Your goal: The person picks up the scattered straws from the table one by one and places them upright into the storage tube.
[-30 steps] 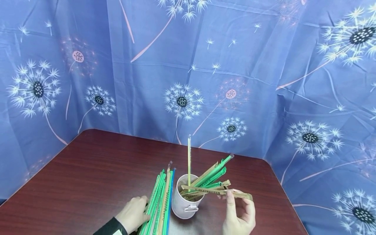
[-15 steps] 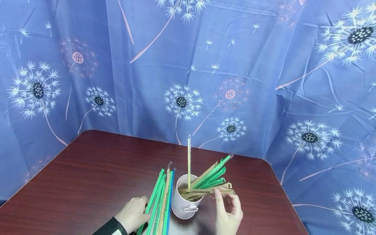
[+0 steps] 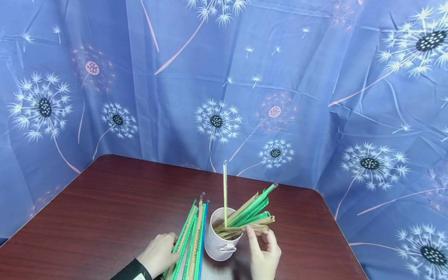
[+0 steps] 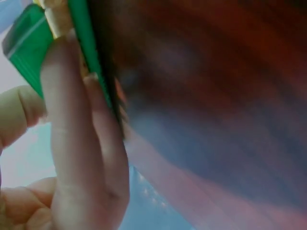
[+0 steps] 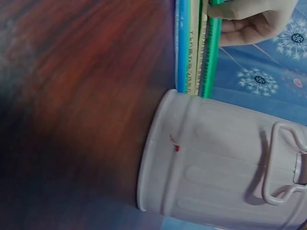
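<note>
A pale metal mug-like can (image 3: pixel 223 252) with a small wire handle stands upright on the table. Out of it lean several green and tan wrapped straws (image 3: pixel 257 204), and one yellow wrapped straw (image 3: pixel 225 190) rises nearly straight. My right hand (image 3: pixel 264 251) pinches the outer end of a tan wrapped straw (image 3: pixel 231 229), whose other end lies inside the rim. Left of the can, my left hand (image 3: pixel 159 252) holds a bundle of green, tan and blue wrapped straws (image 3: pixel 192 245) from the side, thumb and fingers about its left part. The left wrist view has these fingers (image 4: pixel 72 134) against green and tan wrappers.
The dark red-brown table (image 3: pixel 115 202) reaches back to a blue curtain (image 3: pixel 175 97) with dandelion prints, which closes off the back and both sides. In the right wrist view, the bundle's blue straw (image 5: pixel 182 43) runs close beside the can's base.
My right hand has moved left towards the can, and the tan straw has slid further in, less of it sticking out. The left hand stays put; straws beside its fingers have shifted slightly.
</note>
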`<action>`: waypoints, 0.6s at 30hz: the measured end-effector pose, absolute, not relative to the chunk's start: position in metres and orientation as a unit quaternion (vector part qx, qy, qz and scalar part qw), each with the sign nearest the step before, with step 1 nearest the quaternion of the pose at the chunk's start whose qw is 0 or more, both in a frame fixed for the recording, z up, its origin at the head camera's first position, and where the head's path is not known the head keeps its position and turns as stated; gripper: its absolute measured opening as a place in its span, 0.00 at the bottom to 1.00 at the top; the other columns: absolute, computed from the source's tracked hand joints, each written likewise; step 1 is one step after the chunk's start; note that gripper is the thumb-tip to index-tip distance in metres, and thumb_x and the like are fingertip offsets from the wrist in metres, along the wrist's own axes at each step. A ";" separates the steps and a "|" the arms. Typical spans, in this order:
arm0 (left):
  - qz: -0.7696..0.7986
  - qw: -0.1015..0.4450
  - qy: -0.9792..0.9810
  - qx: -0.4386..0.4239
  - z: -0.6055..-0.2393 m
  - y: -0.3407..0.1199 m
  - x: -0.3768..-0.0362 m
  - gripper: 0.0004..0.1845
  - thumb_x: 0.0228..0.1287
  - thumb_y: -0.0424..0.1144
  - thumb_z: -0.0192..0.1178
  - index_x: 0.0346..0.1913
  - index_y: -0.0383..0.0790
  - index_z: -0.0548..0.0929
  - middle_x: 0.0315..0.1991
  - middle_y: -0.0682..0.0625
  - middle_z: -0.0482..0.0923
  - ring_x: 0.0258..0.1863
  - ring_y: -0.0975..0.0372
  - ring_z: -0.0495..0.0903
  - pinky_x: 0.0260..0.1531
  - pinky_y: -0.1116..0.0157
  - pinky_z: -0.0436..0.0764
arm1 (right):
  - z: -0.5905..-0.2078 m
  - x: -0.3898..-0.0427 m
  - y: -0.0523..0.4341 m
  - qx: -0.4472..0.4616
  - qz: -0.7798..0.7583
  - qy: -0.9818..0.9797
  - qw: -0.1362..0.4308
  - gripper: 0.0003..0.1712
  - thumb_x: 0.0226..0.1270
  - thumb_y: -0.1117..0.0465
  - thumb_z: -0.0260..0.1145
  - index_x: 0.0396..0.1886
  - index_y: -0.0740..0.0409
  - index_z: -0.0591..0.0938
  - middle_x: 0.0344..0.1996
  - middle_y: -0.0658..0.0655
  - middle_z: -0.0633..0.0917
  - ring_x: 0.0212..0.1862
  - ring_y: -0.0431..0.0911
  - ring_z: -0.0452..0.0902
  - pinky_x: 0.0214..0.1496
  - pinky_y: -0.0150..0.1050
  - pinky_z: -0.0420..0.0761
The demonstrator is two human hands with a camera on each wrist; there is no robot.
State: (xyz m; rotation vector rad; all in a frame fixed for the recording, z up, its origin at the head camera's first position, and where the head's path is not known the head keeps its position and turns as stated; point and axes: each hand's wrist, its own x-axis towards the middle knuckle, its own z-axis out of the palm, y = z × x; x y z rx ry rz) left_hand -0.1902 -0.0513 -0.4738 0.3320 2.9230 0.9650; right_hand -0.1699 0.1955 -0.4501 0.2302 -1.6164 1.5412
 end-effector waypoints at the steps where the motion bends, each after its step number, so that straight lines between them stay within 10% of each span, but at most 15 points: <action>1: 0.310 0.016 0.944 0.107 -0.474 -0.051 -0.190 0.13 0.45 0.29 0.67 0.38 0.32 0.82 0.25 0.49 0.77 0.27 0.62 0.76 0.25 0.61 0.78 | -0.450 -0.169 0.195 0.080 0.606 -0.663 0.432 0.06 0.56 0.83 0.65 0.32 0.77 0.76 0.25 0.46 0.87 0.28 0.33 0.84 0.33 0.24 0.81; 18: 0.365 -0.079 0.917 0.143 -0.464 -0.043 -0.182 0.12 0.49 0.29 0.67 0.40 0.35 0.84 0.28 0.56 0.76 0.26 0.73 0.72 0.25 0.73 0.73 | -0.451 -0.166 0.190 0.114 0.698 -0.578 0.407 0.14 0.57 0.85 0.62 0.29 0.75 0.64 0.27 0.48 0.86 0.26 0.38 0.83 0.30 0.27 0.81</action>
